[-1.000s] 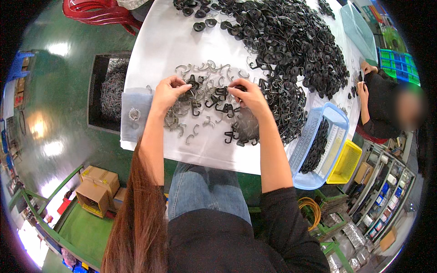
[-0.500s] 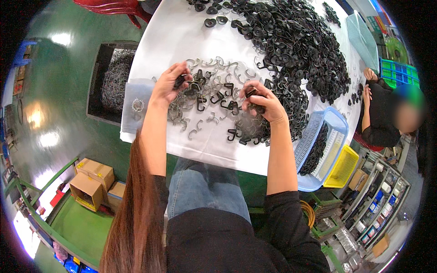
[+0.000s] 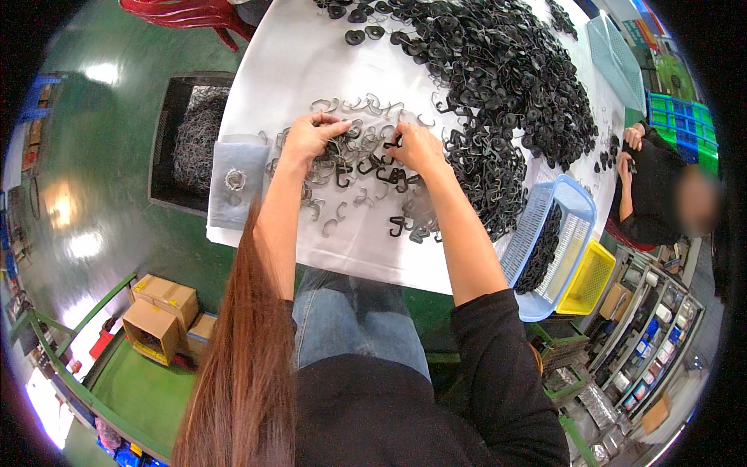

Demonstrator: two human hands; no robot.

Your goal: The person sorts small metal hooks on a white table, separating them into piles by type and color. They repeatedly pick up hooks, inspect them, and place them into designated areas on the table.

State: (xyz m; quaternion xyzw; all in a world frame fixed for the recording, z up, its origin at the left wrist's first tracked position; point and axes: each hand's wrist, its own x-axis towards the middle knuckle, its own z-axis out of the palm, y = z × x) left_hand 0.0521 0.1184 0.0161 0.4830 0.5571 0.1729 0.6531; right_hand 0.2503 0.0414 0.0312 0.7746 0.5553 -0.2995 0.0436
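Note:
My left hand (image 3: pixel 313 137) is over the scattered pieces on the white-covered table, palm down with fingertips pinched together; what they hold, if anything, is hidden. To its right, my right hand (image 3: pixel 420 148) has its fingers closed on a small black hook (image 3: pixel 395 144). Between and below the hands lie clear, curved plastic hooks (image 3: pixel 364 201) mixed with black hooks (image 3: pixel 397 226). More clear hooks (image 3: pixel 373 103) are spread just beyond my fingertips.
A large heap of black round parts with wires (image 3: pixel 498 86) covers the table's far right. A blue basket (image 3: pixel 576 226) holding black pieces and a yellow basket (image 3: pixel 595 280) stand at the right edge. A black crate (image 3: pixel 156 167) sits left. A co-worker's hands (image 3: pixel 632 144) are at the right.
Both hands have turned palm down and come closer together over the hooks. The black pieces seen in my left hand before are no longer visible there.

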